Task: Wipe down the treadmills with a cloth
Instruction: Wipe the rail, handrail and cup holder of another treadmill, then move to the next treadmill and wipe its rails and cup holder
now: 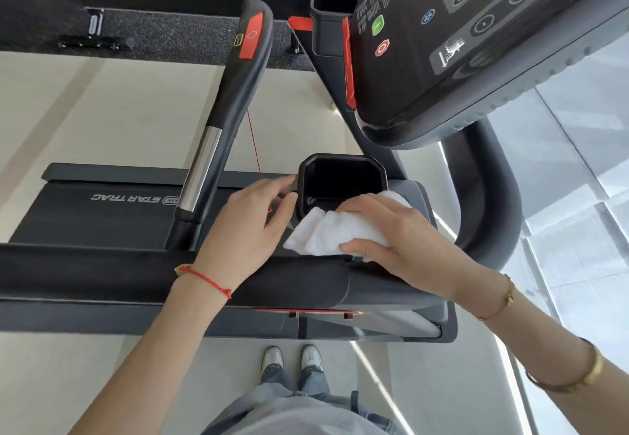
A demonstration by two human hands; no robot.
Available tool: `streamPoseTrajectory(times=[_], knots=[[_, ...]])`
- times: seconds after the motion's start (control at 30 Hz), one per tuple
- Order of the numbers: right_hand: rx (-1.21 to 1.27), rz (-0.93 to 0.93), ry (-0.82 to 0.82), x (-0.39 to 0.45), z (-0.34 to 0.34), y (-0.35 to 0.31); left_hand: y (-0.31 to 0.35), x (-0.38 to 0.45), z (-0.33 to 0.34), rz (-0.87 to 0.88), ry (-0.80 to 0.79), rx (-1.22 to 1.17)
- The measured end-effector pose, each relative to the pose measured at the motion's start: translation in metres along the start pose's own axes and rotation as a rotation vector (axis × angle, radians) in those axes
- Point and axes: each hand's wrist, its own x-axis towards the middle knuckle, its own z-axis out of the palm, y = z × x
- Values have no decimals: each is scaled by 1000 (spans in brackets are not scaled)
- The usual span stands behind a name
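Head view looks straight down: nearest are the person's shoes (292, 358) on the pale floor, then the treadmill's front crossbar (102, 271), which both forearms reach over. Beyond it the right hand (391, 233) lies flat on the white cloth (335, 230), thumb tucked along the near edge, pressing it against the near rim of the black cup holder (342, 182). Cloth runs left to right, bunched across the rim. Left hand (252, 220) rests just left of the holder, fingers loosely extended and touching its side (it holds nothing). My guess is the well gets wiped next: it lies directly past the right hand's fingertips. Further out, the side handrail (218, 121) crowds the left and the console (476, 43) overhangs the right.
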Motion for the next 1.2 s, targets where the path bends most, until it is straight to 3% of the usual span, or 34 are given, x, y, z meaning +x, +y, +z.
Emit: streamPoseTrajectory(times=[0.17,0.33,0.83,1.2], knots=[[39,16,121,6,2,-15,4,-25,-19,-11,86,51],[40,-89,157,21,10,-45,3,-57,-46,-70,245,104],[180,-452,-101,90,124,-200,-69,-237,-146,-432,721,265],[261,-518,-347,105,270,-356,-149,-401,-233,-717,797,336]])
